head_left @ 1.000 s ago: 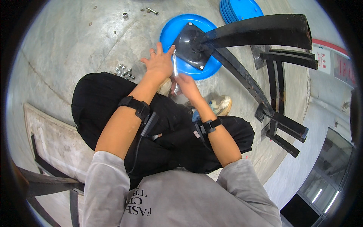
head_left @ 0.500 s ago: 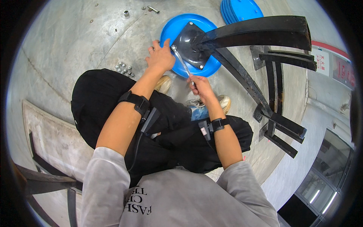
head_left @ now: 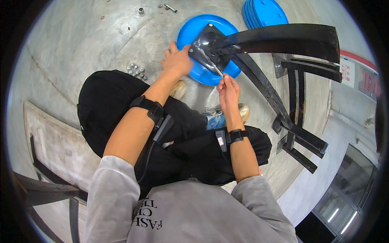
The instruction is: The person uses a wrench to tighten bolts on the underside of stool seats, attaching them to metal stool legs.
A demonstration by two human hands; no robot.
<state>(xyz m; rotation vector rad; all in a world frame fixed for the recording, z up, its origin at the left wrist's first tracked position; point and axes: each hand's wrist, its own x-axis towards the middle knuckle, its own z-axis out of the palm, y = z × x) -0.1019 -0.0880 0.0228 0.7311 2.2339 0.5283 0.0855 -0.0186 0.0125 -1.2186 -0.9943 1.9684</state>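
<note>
A round blue dish-like disc (head_left: 198,73) lies on the floor beyond my feet. On it sits a black square metal plate (head_left: 219,58), joined to a frame of curved black metal legs (head_left: 279,37). Small silver fasteners show at the plate's corners. My left hand (head_left: 179,62) has its fingers apart, the fingertips against the plate's left corner beside a fastener (head_left: 191,50). Pinched in my right hand (head_left: 229,91) is a silver wrench (head_left: 218,70), slanting up and left over the plate. Where its far end rests, I cannot make out.
Several silver nuts (head_left: 136,71) lie in a cluster left of my left forearm. A socket (head_left: 140,11) and a bolt (head_left: 171,8) lie farther off. Stacked blue discs (head_left: 267,14) stand at the far right. More black frames (head_left: 296,89) lean near the wall at right; another (head_left: 52,196) is lower left.
My right hand and the wrench have swung to the right and slightly up, and the wrench has left the plate's left corner fastener. My left hand still touches near that corner.
</note>
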